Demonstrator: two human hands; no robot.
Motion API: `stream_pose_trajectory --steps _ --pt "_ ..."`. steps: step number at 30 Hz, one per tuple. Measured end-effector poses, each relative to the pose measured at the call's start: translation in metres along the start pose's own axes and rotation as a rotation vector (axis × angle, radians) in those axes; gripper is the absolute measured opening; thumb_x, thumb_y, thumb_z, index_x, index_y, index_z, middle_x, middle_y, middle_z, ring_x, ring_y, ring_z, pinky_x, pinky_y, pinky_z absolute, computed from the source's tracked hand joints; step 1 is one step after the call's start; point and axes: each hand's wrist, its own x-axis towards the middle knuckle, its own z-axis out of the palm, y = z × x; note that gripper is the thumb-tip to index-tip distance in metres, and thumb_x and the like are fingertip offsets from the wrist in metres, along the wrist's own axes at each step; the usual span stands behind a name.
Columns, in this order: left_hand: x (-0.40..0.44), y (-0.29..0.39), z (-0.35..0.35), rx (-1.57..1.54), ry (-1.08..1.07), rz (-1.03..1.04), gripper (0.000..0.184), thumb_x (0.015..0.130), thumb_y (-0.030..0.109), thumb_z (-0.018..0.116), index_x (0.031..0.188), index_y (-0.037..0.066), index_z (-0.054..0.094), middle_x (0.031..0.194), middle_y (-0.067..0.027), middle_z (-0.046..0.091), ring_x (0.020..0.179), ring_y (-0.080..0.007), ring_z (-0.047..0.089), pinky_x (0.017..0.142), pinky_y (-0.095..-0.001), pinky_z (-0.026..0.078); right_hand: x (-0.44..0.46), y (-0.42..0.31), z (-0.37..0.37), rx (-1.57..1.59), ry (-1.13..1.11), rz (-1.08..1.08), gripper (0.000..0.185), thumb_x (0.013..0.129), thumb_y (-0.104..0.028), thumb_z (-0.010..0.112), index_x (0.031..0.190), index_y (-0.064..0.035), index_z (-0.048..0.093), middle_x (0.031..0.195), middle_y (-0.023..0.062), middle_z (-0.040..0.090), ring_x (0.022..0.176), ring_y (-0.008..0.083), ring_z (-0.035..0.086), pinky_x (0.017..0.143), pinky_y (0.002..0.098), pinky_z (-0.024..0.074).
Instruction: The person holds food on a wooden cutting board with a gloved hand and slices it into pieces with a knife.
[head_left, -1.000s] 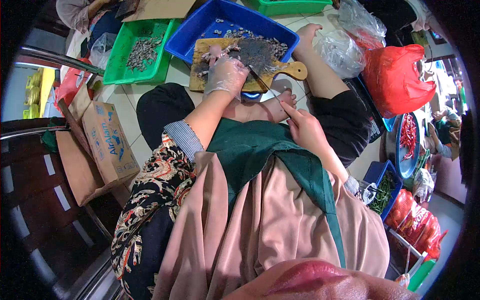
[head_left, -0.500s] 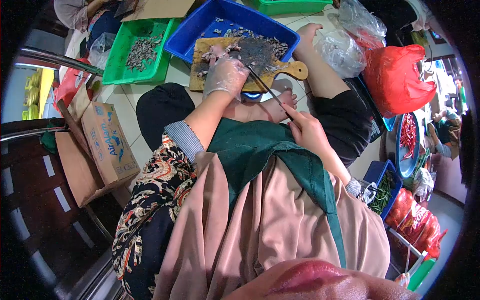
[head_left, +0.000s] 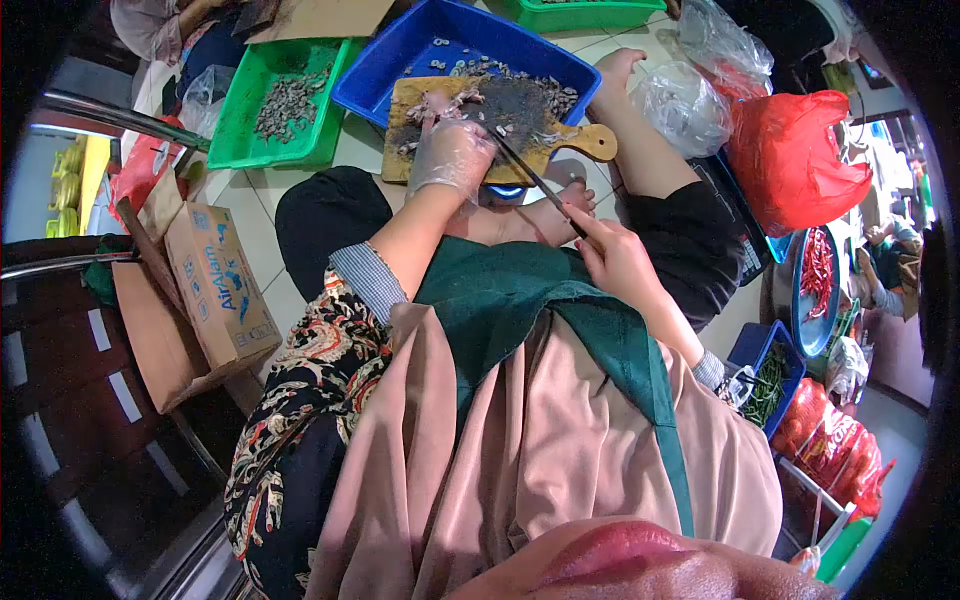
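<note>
My left hand (head_left: 452, 158), in a clear plastic glove, is closed on pale, pinkish meat pieces (head_left: 447, 103) on the wooden cutting board (head_left: 402, 130). My right hand (head_left: 615, 258) is bare and wrapped round the handle of a knife (head_left: 540, 182). The blade slants up to the left, its tip on the board close to my left fingers. Small cut bits lie beside the tip. Under the board's far edge is a blue basin (head_left: 375, 70) with grey cut pieces (head_left: 556, 97) in it.
A green tray (head_left: 325, 140) of cut pieces stands left, near a cardboard box (head_left: 220, 280). To the right are a red plastic bag (head_left: 790, 160), red chillies (head_left: 817, 270) and green chillies (head_left: 765, 385). Another person's arm (head_left: 197, 14) shows at the upper left.
The knife has tilted slightly, and my right hand has shifted a little. The pinkish lump by my left fingers now lies lower and flatter on the board.
</note>
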Motion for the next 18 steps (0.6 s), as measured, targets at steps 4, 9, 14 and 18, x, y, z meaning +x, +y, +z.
stream_pose_trajectory --steps 4,9,14,18 --pt "0.0 0.003 -0.007 -0.024 -0.038 -0.042 0.023 0.084 0.031 0.072 0.093 0.012 0.081 0.101 -0.0164 0.076 0.099 -0.0348 0.071 0.099 -0.044 0.05 -0.002 0.003 0.003 0.011 -0.028 0.03 0.054 0.089 -0.001 0.063 0.142 -0.0132 0.059 0.102 0.028 0.068 0.095 0.0447 0.067 0.086 0.05 0.0535" --pt "0.0 0.005 -0.011 -0.014 -0.067 -0.043 0.021 0.083 0.03 0.073 0.093 0.013 0.081 0.101 -0.0165 0.075 0.094 -0.0377 0.071 0.089 -0.0451 0.056 0.014 0.006 0.009 0.073 -0.022 0.066 0.056 0.089 -0.001 0.064 0.143 -0.0138 0.059 0.088 0.0271 0.067 0.081 0.0439 0.067 0.077 0.0467 0.0542" --pt "-0.006 0.001 -0.001 -0.046 0.06 0.016 0.02 0.087 0.023 0.066 0.089 0.01 0.081 0.09 -0.0169 0.075 0.093 -0.0336 0.071 0.111 -0.0452 0.042 0.027 0.012 -0.006 0.195 -0.083 0.219 0.057 0.09 -0.002 0.065 0.145 -0.0141 0.058 0.078 0.0252 0.063 0.07 0.037 0.066 0.071 0.0425 0.0538" --pt "0.006 -0.016 0.006 -0.16 0.216 0.035 0.016 0.086 0.018 0.068 0.091 0.011 0.08 0.09 -0.0178 0.074 0.091 -0.0362 0.07 0.09 -0.0461 0.054 0.02 -0.005 -0.022 0.079 -0.057 0.059 0.054 0.09 0.001 0.065 0.143 -0.0103 0.06 0.073 0.0154 0.056 0.064 0.0211 0.053 0.068 0.0327 0.049"
